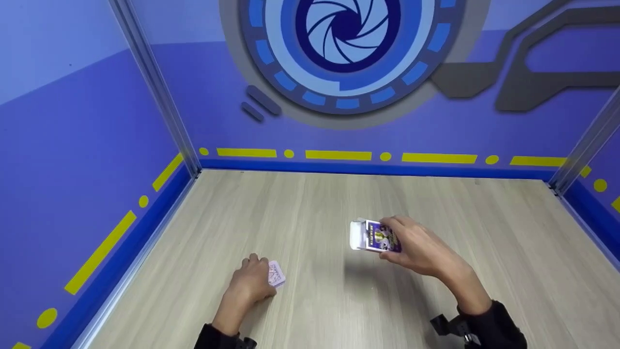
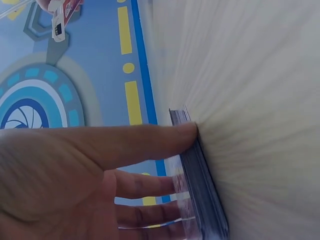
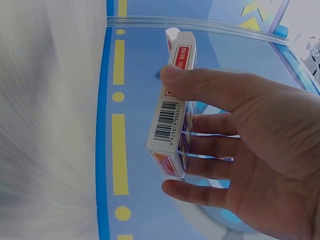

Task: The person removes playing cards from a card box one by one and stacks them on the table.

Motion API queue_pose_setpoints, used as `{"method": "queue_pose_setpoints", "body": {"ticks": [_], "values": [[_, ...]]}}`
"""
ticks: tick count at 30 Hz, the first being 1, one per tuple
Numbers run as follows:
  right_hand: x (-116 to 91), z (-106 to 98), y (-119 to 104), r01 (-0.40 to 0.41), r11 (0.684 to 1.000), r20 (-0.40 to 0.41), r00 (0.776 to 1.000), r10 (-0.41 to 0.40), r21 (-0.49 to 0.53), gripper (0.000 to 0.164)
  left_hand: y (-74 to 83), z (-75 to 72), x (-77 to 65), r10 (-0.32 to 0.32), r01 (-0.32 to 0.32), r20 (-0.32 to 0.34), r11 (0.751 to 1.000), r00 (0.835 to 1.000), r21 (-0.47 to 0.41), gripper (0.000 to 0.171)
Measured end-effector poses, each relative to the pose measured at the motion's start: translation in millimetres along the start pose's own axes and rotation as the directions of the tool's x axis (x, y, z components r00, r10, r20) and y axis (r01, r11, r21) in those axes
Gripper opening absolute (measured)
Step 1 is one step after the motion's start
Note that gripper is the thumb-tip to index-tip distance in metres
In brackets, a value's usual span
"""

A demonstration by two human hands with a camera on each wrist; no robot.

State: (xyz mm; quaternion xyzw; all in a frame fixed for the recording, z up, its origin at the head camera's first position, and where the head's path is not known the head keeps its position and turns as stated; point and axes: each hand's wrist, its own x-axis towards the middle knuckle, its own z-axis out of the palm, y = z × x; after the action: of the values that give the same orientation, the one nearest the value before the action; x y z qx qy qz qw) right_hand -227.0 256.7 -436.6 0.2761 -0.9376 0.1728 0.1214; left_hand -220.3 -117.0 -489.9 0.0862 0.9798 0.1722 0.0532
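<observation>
A deck of playing cards [image 1: 276, 274] with a pale patterned back lies on the table at the left. My left hand [image 1: 249, 281] grips it, thumb on the near side and fingers on the far side; the stacked card edges [image 2: 202, 185] show in the left wrist view. Above the table, my right hand [image 1: 419, 245] holds a small card box [image 1: 380, 236] between thumb and fingers. Its open end, with white flaps [image 1: 358, 235] out, points left toward the deck. A barcode [image 3: 166, 121] shows on the box's narrow side in the right wrist view.
The wooden table [image 1: 319, 203] is bounded by a blue back wall [image 1: 339, 140] and a left side wall [image 1: 72, 169]. Metal corner posts [image 1: 160, 92] stand where the panels meet. A black wrist camera mount [image 1: 450, 325] sits on the right wrist.
</observation>
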Motion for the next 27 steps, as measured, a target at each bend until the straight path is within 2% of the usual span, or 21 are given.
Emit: {"method": "queue_pose_setpoints", "body": {"ticks": [2, 4, 6, 8, 11, 13, 19, 22, 25, 27], "values": [[0.0, -0.4, -0.7, 0.004, 1.000, -0.001, 1.000, -0.004, 0.001, 0.063, -0.1, -2.8, 0.3, -0.019, 0.020, 0.013, 1.000, 1.000, -0.021, 0.065], [0.1, -1.5, -2.3, 0.002, 1.000, -0.001, 1.000, -0.002, 0.001, 0.064, 0.5, -6.1, 0.3, -0.024, 0.024, -0.002, 0.999, 1.000, -0.038, 0.076], [0.3, -2.7, -3.8, -0.003, 1.000, 0.001, 1.000, 0.003, 0.007, 0.065, 2.7, -10.2, -0.3, -0.007, 0.004, -0.063, 0.999, 0.998, -0.047, 0.076], [0.6, -3.9, -5.9, -0.009, 1.000, 0.000, 1.000, 0.009, 0.014, 0.066, 6.1, -13.7, -1.2, 0.032, -0.041, -0.172, 0.998, 0.985, -0.051, 0.067], [1.1, -4.9, -9.7, -0.010, 1.000, -0.007, 1.000, 0.010, 0.023, 0.068, 15.1, -18.8, -4.4, 0.099, -0.126, -0.328, 0.990, 0.940, -0.062, 0.050], [1.2, -5.0, -12.9, -0.003, 1.000, -0.015, 1.000, 0.003, 0.024, 0.069, 23.3, -21.3, -7.0, 0.137, -0.179, -0.400, 0.981, 0.906, -0.069, 0.040], [3.2, -0.3, -25.7, 0.067, 0.998, -0.048, 0.997, -0.067, 0.009, 0.070, 53.8, -26.3, -18.7, 0.214, -0.302, -0.521, 0.949, 0.826, -0.090, 0.019], [4.8, 3.2, -35.3, 0.104, 0.994, -0.049, 0.994, -0.103, 0.017, 0.070, 66.8, -26.5, -25.2, 0.245, -0.372, -0.573, 0.921, 0.782, -0.114, 0.012], [5.4, 6.7, -44.6, 0.121, 0.992, -0.036, 0.992, -0.120, 0.025, 0.071, 77.2, -25.2, -29.4, 0.263, -0.435, -0.599, 0.886, 0.756, -0.159, 0.009], [6.1, 9.0, -50.3, 0.128, 0.991, -0.026, 0.992, -0.128, 0.033, 0.071, 83.0, -23.6, -30.8, 0.265, -0.463, -0.601, 0.863, 0.754, -0.200, 0.008]]}}
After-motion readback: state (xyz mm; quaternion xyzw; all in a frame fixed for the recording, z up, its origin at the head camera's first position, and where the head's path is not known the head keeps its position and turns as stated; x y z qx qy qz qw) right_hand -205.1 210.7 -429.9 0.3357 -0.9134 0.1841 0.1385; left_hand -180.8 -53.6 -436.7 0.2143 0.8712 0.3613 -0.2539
